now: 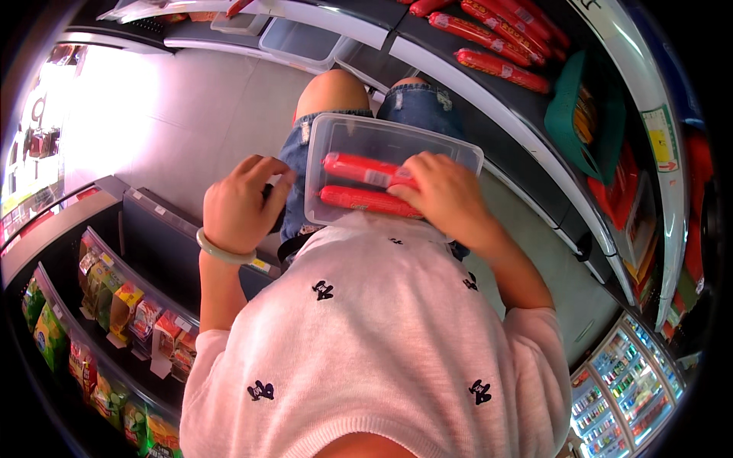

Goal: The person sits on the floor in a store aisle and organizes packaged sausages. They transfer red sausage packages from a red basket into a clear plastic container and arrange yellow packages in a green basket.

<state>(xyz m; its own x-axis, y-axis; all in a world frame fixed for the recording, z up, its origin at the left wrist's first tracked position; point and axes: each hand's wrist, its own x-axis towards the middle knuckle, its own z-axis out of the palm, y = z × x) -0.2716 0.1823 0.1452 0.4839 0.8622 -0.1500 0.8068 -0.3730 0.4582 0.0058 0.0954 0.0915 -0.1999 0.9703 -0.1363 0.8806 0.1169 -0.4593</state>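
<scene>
Upper sausage (357, 168) and lower sausage (366, 201) lie inside a clear plastic bin (382, 137) above the person's denim shorts (293, 156). Long axes run left to right, nearly parallel, right ends slightly nearer the body. Both are slim, glossy and red; the upper bears a pale label. Right hand (447, 191): thumb and fingers pinch the upper sausage's right end. Left hand (243, 200): fingers loosely curled, thumb apart, beside the bin.

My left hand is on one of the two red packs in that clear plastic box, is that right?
Not quite: in the head view it's your right hand on one of the two red packs in the clear plastic box.
</scene>
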